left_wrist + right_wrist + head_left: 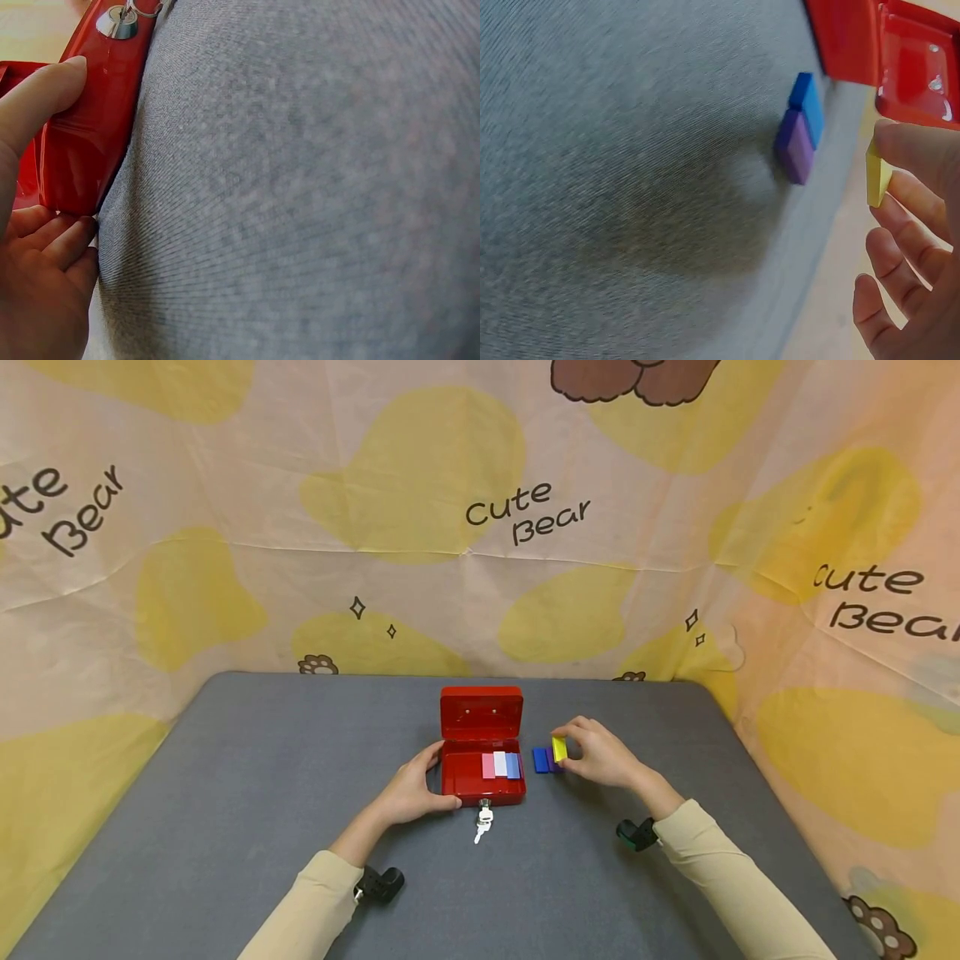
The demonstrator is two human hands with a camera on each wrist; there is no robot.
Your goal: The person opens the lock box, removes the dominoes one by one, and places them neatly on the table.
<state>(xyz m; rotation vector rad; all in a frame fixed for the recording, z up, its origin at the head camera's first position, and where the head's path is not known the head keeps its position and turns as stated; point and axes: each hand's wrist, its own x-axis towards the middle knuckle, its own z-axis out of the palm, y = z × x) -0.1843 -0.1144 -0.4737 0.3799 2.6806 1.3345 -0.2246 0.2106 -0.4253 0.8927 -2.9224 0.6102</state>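
A red cash box (459, 768) stands with its lid (480, 714) raised. Pink, white and light blue blocks (500, 764) lie in a row inside, with a purple edge at the row's right end. My left hand (408, 789) holds the box's left side, thumb on the front and fingertips at the side wall (75, 165). Between thumb and fingers, my right hand (603, 756) pinches a yellow block (877, 176) above the table. Just below it lie a blue block (541, 761) and a purple block (799, 150), side by side and touching.
Keys (484, 821) hang from the lock (118, 22) at the box's front. The grey table (262, 777) meets a patterned cloth (420, 610) at the back and sides. Each wrist wears a small black camera, such as the left one (382, 883).
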